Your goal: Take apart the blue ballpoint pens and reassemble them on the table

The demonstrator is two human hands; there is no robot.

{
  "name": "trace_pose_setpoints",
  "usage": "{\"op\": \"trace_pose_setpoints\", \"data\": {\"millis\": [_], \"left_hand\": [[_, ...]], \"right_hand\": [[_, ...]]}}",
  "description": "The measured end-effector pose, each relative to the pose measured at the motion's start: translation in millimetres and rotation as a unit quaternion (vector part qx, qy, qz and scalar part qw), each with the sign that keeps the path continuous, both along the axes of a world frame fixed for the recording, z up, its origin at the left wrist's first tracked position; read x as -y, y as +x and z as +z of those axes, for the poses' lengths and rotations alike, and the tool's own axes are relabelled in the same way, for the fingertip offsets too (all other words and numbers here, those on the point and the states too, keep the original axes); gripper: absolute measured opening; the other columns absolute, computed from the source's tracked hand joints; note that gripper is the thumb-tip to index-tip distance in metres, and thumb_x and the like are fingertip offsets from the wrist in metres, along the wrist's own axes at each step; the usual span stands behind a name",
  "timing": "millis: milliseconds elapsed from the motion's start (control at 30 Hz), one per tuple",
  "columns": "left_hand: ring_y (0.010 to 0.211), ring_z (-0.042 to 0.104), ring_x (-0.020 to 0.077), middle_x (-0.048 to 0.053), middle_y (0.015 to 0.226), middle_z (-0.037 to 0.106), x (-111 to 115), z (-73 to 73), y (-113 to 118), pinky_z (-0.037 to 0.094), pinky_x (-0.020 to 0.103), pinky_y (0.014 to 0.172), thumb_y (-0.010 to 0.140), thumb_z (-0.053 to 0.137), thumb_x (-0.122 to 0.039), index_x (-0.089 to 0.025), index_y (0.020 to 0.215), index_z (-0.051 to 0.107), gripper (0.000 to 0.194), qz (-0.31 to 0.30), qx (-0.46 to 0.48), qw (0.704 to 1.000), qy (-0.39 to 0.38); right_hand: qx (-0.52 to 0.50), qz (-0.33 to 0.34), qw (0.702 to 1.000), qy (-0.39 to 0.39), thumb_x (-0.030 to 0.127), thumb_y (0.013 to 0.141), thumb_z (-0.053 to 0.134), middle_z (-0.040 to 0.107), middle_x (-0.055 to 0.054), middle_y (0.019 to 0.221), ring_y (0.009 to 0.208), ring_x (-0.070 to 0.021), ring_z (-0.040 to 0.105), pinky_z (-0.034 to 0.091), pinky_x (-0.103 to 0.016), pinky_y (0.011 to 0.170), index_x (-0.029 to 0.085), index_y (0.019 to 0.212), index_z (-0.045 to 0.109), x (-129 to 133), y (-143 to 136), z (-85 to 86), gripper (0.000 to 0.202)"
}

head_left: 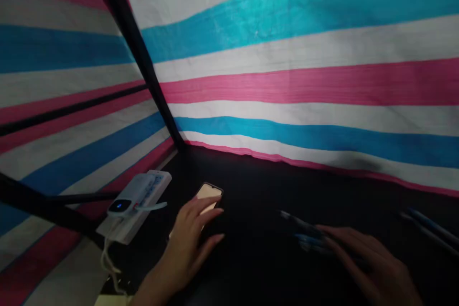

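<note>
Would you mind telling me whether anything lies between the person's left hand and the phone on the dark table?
Nothing visible does. The left hand already rests on the phone, its fingers covering the near part. The power bank sits off to the left, and the pens lie to the right under the right hand.

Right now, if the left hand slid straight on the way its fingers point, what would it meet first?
The left hand already rests on the phone, fingers aimed up and right. Beyond the phone lies bare dark tabletop, then probably the striped cloth wall, though depth is unclear.
</note>
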State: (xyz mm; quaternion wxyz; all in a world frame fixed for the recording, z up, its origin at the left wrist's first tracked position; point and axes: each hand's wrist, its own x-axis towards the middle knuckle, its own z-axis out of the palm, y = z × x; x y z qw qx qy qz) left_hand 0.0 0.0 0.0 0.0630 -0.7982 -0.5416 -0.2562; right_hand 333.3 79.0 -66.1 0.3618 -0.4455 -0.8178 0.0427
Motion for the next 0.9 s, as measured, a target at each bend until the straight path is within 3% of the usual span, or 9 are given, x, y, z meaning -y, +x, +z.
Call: {"op": "trace_pose_setpoints", "data": {"millis": [167, 300, 433, 567, 733, 900], "left_hand": [[0.119, 0.035, 0.0197, 0.008, 0.129, 0.042, -43, -12.0, 97, 0.026, 0.039, 0.101, 0.089, 0.041, -0.035, -0.016, 0.123, 0.035, 0.039, -0.087, -0.126, 0.987, 0.046], [0.096, 0.049, 0.0163, 0.002, 0.101, 0.057, -72, -14.1, 136, 0.032, 0.033, 0.092, 0.089, 0.040, -0.018, -0.016, 0.103, 0.048, 0.016, -0.131, -0.202, 0.970, 0.038], [0.082, 0.049, 0.0178, 0.001, 0.085, 0.055, -80, -10.9, 147, 0.037, 0.030, 0.072, 0.088, 0.042, -0.017, -0.017, 0.089, 0.049, 0.007, -0.111, -0.225, 0.967, 0.030], [0.082, 0.048, 0.0174, 0.001, 0.086, 0.054, -81, -17.6, 150, 0.036, 0.029, 0.070, 0.088, 0.043, -0.017, -0.017, 0.088, 0.048, 0.005, -0.106, -0.201, 0.973, 0.035], [0.079, 0.047, 0.0168, 0.000, 0.083, 0.054, -79, -34.0, 148, 0.035, 0.029, 0.070, 0.087, 0.042, -0.014, -0.017, 0.085, 0.048, 0.007, -0.084, -0.147, 0.986, 0.013], [0.079, 0.047, 0.0176, 0.000, 0.084, 0.054, -78, -36.3, 145, 0.034, 0.030, 0.069, 0.088, 0.040, -0.015, -0.018, 0.086, 0.049, 0.009, -0.097, -0.125, 0.987, 0.014]], "right_hand": [[-0.018, 0.011, 1.000, -0.016, 0.044, 0.084, 0.042, 0.066, -0.003, 0.091, 0.083, -0.0190, 0.061, 0.047, -0.033, 0.072, 0.025, 0.095, 0.063, 3, -10, 10.3, 0.031], [-0.034, 0.009, 0.999, -0.037, 0.039, 0.086, 0.038, 0.065, -0.004, 0.094, 0.087, -0.0186, 0.059, 0.043, -0.033, 0.076, 0.024, 0.095, 0.062, 6, -12, 17.7, 0.030], [-0.024, -0.010, 0.999, -0.030, 0.037, 0.086, 0.039, 0.066, -0.003, 0.092, 0.088, -0.0200, 0.057, 0.037, -0.036, 0.077, 0.025, 0.098, 0.061, 3, -5, 23.7, 0.028], [-0.023, -0.021, 0.999, -0.045, 0.036, 0.086, 0.040, 0.067, -0.002, 0.081, 0.078, -0.0184, 0.058, 0.035, -0.035, 0.075, 0.025, 0.091, 0.064, -2, 2, 25.9, 0.027], [-0.008, -0.016, 1.000, -0.017, 0.032, 0.085, 0.044, 0.065, -0.003, 0.090, 0.087, -0.0194, 0.055, 0.032, -0.036, 0.078, 0.025, 0.089, 0.062, 5, -1, 30.6, 0.020], [-0.003, -0.010, 0.996, -0.090, 0.035, 0.087, 0.039, 0.066, 0.000, 0.078, 0.077, -0.0160, 0.059, 0.033, -0.033, 0.078, 0.025, 0.105, 0.057, 8, -1, 36.8, 0.027]]}}
